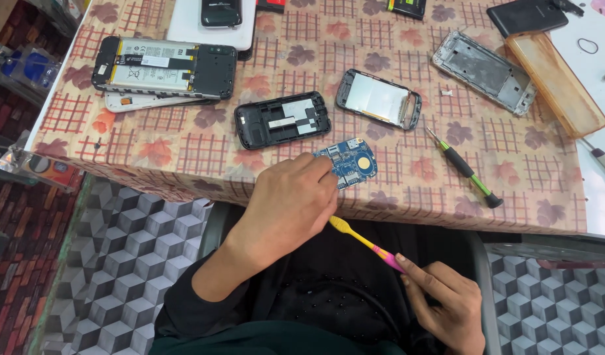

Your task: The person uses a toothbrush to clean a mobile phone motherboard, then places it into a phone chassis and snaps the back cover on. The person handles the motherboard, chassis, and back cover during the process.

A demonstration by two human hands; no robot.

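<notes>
I see the small blue rectangular circuit board with a round gold contact (348,162) lying at the near edge of the surface (407,190), which wears a floral checked cloth, and my left hand (286,207) pinches the board's left end between its fingertips. My right hand (450,306), below the near edge, is closed around the pink handle of a yellow and pink toothbrush (367,242) whose head points up toward the board. Farther in lie a black plastic phone housing (283,119), a phone screen frame (379,98) and, toward the right edge, a green-handled screwdriver (465,168).
</notes>
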